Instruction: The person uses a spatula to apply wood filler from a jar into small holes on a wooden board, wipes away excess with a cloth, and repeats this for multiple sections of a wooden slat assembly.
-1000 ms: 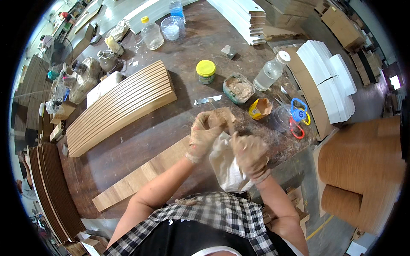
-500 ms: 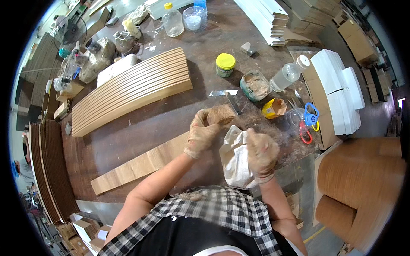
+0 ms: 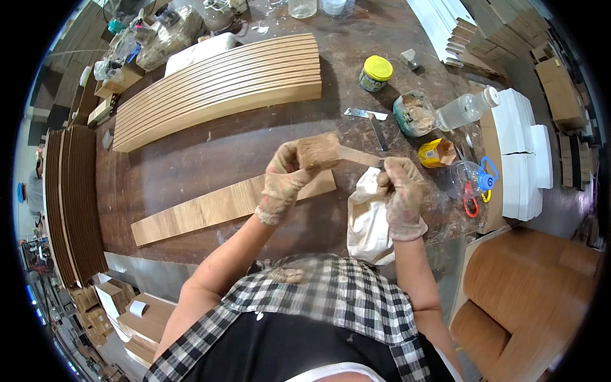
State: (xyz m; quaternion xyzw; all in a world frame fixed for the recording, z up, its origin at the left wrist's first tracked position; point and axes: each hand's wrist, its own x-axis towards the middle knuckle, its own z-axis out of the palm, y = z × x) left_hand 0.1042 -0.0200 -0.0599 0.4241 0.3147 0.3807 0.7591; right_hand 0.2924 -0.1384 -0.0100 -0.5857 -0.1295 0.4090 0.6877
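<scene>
My left hand [image 3: 283, 181], in a stained work glove, is closed on a flat brown, rough-faced piece [image 3: 318, 151], whose kind I cannot tell. Gloved too, my right hand [image 3: 402, 191] grips the dark end of a thin tapering blade [image 3: 358, 156] that looks like a putty knife. Its broad end meets the brown piece. Beneath my hands a wooden plank [image 3: 216, 207] lies slantwise on the brown table. A white cloth [image 3: 369, 219] rests at the near edge, partly behind my right hand.
Grooved wooden boards [image 3: 219, 95] lie stacked beyond the plank. To the right are a yellow-lidded jar [image 3: 376, 72], a tub of brown paste [image 3: 415, 113], a clear bottle [image 3: 468, 109], a yellow container [image 3: 436, 153], red-handled scissors [image 3: 470, 202] and a dark metal strip [image 3: 378, 132].
My right hand has risen from beside the cloth to the brown piece, and the blade now shows in it. The whole view has shifted, with table objects appearing farther right and higher.
</scene>
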